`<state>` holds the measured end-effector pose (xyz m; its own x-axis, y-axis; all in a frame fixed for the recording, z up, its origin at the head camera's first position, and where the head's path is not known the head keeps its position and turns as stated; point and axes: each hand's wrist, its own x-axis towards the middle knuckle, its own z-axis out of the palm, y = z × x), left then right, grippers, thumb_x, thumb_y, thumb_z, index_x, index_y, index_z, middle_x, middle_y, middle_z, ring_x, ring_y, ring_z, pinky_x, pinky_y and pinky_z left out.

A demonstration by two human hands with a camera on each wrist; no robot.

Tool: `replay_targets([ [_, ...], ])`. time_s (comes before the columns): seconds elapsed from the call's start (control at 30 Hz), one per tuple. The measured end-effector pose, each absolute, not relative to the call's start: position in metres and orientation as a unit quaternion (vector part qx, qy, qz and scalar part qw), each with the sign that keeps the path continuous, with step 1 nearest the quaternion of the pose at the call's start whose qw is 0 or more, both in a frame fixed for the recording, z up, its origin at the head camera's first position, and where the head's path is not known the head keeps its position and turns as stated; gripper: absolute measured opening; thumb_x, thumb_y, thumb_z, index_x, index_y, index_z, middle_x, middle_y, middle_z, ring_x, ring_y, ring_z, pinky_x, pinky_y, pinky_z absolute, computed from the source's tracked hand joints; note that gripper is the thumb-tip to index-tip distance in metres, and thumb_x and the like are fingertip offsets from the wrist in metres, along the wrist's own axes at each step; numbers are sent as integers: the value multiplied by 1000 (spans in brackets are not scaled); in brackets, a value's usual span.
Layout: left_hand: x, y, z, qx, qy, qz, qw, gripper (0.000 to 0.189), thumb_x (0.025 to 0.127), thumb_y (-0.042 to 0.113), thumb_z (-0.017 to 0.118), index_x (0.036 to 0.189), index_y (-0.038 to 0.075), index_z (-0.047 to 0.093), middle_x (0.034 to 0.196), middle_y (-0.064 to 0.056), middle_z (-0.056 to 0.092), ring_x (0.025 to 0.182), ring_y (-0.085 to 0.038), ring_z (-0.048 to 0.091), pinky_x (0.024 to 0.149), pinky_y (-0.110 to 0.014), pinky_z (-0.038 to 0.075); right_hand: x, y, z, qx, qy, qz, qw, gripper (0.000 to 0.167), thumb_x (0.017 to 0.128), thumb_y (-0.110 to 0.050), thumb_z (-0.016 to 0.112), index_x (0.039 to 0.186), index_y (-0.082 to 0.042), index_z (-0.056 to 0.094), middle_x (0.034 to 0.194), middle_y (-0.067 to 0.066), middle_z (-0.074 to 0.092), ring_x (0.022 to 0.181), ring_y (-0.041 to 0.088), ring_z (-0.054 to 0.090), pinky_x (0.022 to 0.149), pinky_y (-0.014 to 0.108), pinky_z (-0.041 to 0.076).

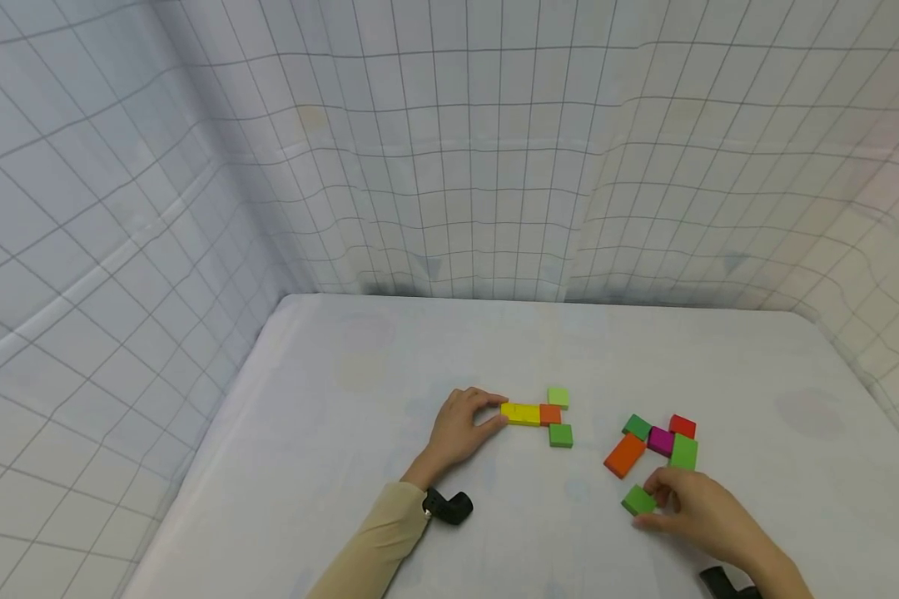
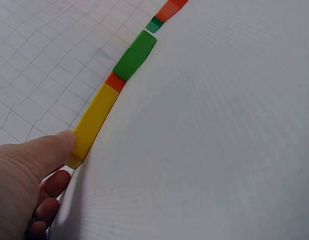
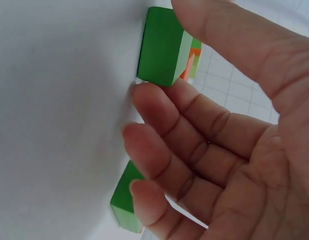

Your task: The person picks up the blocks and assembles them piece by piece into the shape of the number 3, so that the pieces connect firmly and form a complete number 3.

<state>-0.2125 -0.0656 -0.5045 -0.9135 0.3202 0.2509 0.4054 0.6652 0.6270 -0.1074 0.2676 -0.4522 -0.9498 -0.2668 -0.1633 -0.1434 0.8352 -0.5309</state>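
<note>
a green block (image 1: pixel 638 500) is pinched between thumb and fingers of the right hand (image 1: pixel 707 512); i can't tell whether it touches the white table (image 1: pixel 389 358). the left hand (image 1: pixel 460 426) has thumb and index finger clamped on the near end of a yellow block (image 1: pixel 520 414). just beyond the right fingers lies a large orange block (image 1: pixel 625 455). below them, a black wrist device (image 1: pixel 716 581) is cut off.

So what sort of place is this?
Probably a curtained recording booth: grid-patterned cloth hangs behind and beside a white table, coloured blocks lie on it, and a black device sits at the person's left wrist.
</note>
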Motion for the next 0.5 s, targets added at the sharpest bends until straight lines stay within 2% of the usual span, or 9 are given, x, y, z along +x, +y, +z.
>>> replay_targets([
  [0.3, -213, -66, -506, -197, -911, -357, 57, 30, 89, 35, 67, 116, 23, 68, 108, 7, 61, 91, -13, 47, 80, -31, 39, -110, 255, -457, -162, 942, -276, 101, 37, 69, -51, 78, 85, -22, 62, 70, -15, 49, 64, 3, 44, 58, 22, 40],
  [0.5, -212, -66, -504, -193, -912, -359, 53, 30, 89, 35, 67, 116, 23, 68, 107, 7, 61, 92, -12, 47, 79, -31, 39, -113, 241, -455, -165, 947, -260, 90, 39, 69, -51, 79, 86, -20, 63, 70, -14, 48, 64, 4, 44, 57, 23, 40],
])
